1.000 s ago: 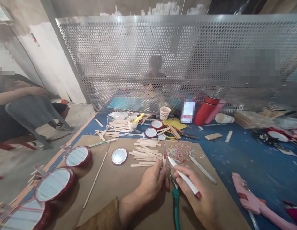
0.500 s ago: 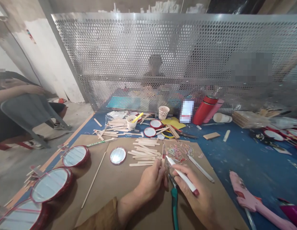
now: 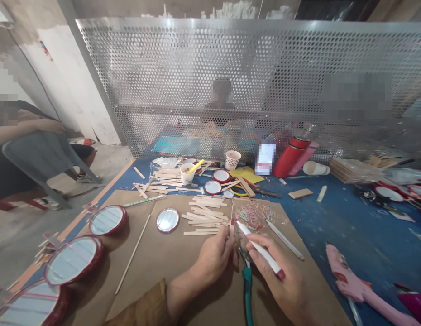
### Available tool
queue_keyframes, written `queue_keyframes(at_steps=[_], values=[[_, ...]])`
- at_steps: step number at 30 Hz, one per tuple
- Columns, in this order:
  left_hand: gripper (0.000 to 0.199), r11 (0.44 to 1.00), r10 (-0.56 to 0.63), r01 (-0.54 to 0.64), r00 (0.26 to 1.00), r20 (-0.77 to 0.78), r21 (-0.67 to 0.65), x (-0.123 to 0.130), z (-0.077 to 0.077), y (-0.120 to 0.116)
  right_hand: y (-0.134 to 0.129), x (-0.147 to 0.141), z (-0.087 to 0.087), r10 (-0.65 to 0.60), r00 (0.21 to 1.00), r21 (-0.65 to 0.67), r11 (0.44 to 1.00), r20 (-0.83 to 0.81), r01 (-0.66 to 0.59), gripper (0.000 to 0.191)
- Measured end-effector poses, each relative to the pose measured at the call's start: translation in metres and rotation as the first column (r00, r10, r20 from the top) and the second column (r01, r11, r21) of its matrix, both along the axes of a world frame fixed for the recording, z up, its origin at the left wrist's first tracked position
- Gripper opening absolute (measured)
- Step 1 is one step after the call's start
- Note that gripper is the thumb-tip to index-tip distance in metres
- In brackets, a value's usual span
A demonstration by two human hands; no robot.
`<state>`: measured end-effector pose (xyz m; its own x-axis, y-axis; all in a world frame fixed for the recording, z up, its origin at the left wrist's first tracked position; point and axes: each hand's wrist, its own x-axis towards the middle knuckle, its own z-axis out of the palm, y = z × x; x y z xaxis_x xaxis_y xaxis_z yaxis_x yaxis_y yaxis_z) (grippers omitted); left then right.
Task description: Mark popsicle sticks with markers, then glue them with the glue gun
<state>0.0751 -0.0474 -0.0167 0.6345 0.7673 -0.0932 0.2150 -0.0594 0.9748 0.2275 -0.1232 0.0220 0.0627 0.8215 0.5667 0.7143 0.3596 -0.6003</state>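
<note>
1. The white marker (image 3: 260, 253) sits in the right hand (image 3: 278, 276), its tip just beside the craft stick (image 3: 232, 222) upright in the left hand (image 3: 213, 258).
2. Counted: three red-rimmed round mirrors (image 3: 107, 220) left of the hands, one smaller round mirror (image 3: 167, 220) ahead, and one pair of green-handled pliers (image 3: 247, 290) between them.
3. Both hands are curled shut and close together, each gripping its item.

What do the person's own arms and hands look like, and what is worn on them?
The left hand and the right hand are both bare, without gloves. The left forearm is also bare up to a tan-brown fabric sleeve, which ends partway along the arm. The right sleeve is not in view.
</note>
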Motion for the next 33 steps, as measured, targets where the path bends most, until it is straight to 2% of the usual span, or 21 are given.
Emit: queue_keyframes(at_steps=[8,14,22,28,33], values=[[0.024,1.000,0.003,-0.003,1.000,-0.005,0.000,0.0000,-0.0006,0.0003,-0.0012,0.0016,-0.0052,0.042,0.999,-0.061,0.997,0.004,-0.042,0.016],[0.023,1.000,-0.001,0.001,1.000,-0.025,0.006,-0.0004,-0.0001,0.0004,0.0007,0.0010,-0.0049,0.010,1.000,-0.003,1.000,0.021,-0.010,0.017],[0.025,1.000,0.008,-0.008,1.000,-0.021,0.007,-0.0006,0.0018,-0.0001,-0.0025,0.0014,-0.0048,-0.009,1.000,-0.123,0.992,-0.010,0.008,0.022],[0.026,1.000,-0.003,0.003,1.000,0.011,-0.004,-0.0012,0.0026,-0.0005,-0.0005,0.0004,-0.0022,0.000,1.000,-0.047,0.999,-0.002,0.000,0.018],[0.026,1.000,0.001,-0.001,1.000,-0.001,-0.011,-0.0010,0.0041,-0.0007,-0.0015,0.0004,-0.0010,0.007,1.000,-0.100,0.995,-0.019,-0.009,0.018]])
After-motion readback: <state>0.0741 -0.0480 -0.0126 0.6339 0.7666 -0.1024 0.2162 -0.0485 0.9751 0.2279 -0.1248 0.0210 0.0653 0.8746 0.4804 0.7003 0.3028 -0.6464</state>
